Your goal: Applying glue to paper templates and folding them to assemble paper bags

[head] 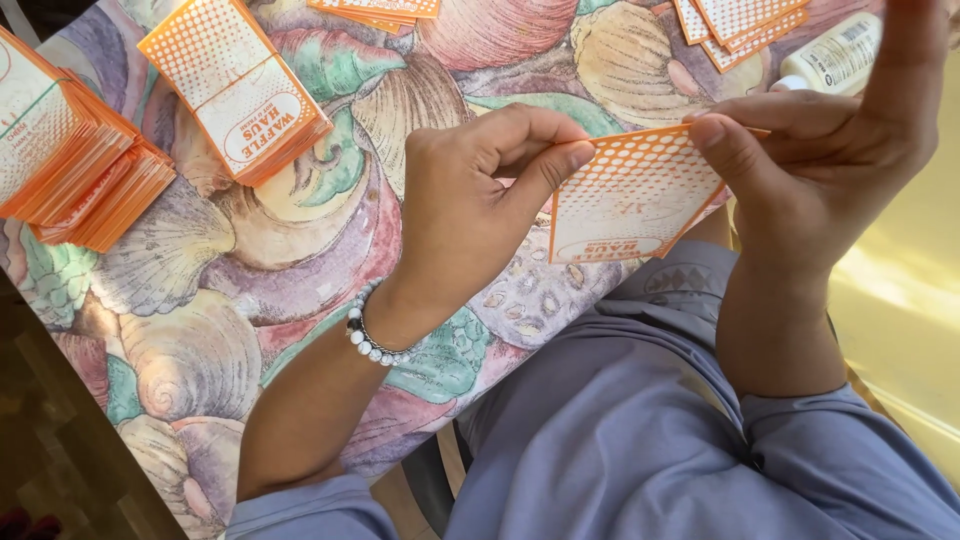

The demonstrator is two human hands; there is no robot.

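Held item: we log one flat orange-and-white paper sleeve (630,195), rectangular, printed with a fine dot pattern and a white oval at its lower end; it sits centre-right of the frame, tilted, above the lap.
Left hand (480,205): we see it curled, thumb and forefinger pinching the sleeve's left edge; a bracelet of white and dark beads (372,340) circles the wrist.
Right hand (810,160): we see thumb pressed on the sleeve's upper right corner, fingers folded behind it; one finger points up out of frame.
Position: the sleeve spans the gap between both hands, touching each, clear of the table.
Table cover (300,260): smooth cloth printed with large seashells in pink, green, cream and mauve.
Stacks: we count a fanned pile of like orange sleeves (70,165) at far left, a neat stack (235,85) at upper left, loose ones (740,25) at upper right.
Bottle: a white plastic bottle (835,55) lies at top right, just beside the loose sleeves.
Clothing: soft grey-blue fabric (620,430), lower frame.
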